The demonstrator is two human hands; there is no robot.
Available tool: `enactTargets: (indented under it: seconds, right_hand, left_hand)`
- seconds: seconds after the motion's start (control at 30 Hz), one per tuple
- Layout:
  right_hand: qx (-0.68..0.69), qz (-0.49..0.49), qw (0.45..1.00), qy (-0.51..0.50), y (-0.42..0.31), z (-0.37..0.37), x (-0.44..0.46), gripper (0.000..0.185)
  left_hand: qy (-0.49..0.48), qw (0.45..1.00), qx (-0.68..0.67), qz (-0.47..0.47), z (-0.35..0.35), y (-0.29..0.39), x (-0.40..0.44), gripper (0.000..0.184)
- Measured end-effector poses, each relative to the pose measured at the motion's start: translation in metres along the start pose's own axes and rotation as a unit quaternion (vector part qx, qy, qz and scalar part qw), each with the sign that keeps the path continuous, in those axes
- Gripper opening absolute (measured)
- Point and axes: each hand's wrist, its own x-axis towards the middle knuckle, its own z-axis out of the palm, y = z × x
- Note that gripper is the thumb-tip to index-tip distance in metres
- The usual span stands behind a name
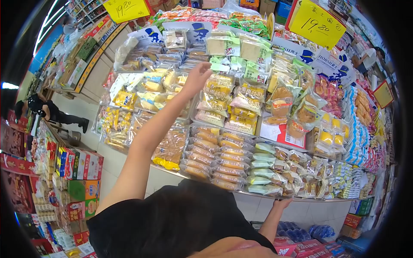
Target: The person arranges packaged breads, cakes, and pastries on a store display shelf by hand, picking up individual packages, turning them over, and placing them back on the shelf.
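Left hand (199, 78): fingers half-curled, nothing visibly held. Right hand (282, 204): grip indeterminable. Bagged toast (219, 81) could be toppled by low reach.

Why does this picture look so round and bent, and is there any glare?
In the head view, the corners go black and a person at left appears tipped sideways, suggesting a very wide lens; in the same view, a light at the left edge glares white, the bread packs show shiny highlights, and the left hand looks fairly clear.
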Motion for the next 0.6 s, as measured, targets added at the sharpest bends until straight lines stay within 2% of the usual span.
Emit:
enactTargets:
  seconds: [0.1,0.17,0.23,0.27,0.43,0.5,0.53,0.57,0.6]
  right_hand:
    - [-0.019,-0.023,1.0,0.01,0.005,0.012,0.002,0.057]
    - [-0.018,-0.02,1.0,-0.002,0.011,0.004,0.026,0.056]
    - [-0.02,-0.04,0.999,-0.018,0.016,0.003,0.022,0.057]
    - [-0.009,-0.043,0.998,-0.045,0.017,0.004,0.021,0.059]
    - [-0.018,-0.04,0.999,-0.018,0.011,0.026,-0.01,0.058]
    - [-0.046,-0.056,0.997,0.042,0.007,0.035,-0.021,0.057]
    - [-0.04,-0.073,0.996,0.033,0.011,0.028,-0.012,0.057]
    - [-0.041,-0.075,0.996,0.039,0.013,0.022,-0.003,0.057]
    - [-0.031,-0.062,0.997,0.036,0.014,0.016,0.002,0.058]
  left_hand:
    - [0.007,0.998,0.05,0.034,0.013,-0.012,0.048,0.034]
    - [-0.009,0.997,0.07,0.036,0.023,-0.009,0.074,0.036]
    - [-0.007,0.989,0.114,0.092,0.04,-0.01,0.099,0.036]
    - [-0.026,0.989,0.114,0.091,0.049,-0.009,0.112,0.037]
    - [-0.08,0.973,0.18,0.123,0.09,-0.009,0.169,0.044]
    - [-0.067,0.943,0.267,0.185,0.106,-0.011,0.186,0.046]
    - [-0.096,0.936,0.287,0.179,0.113,-0.015,0.199,0.057]
    - [-0.101,0.937,0.283,0.178,0.122,-0.02,0.209,0.057]
    - [-0.109,0.914,0.354,0.166,0.128,-0.018,0.216,0.066]
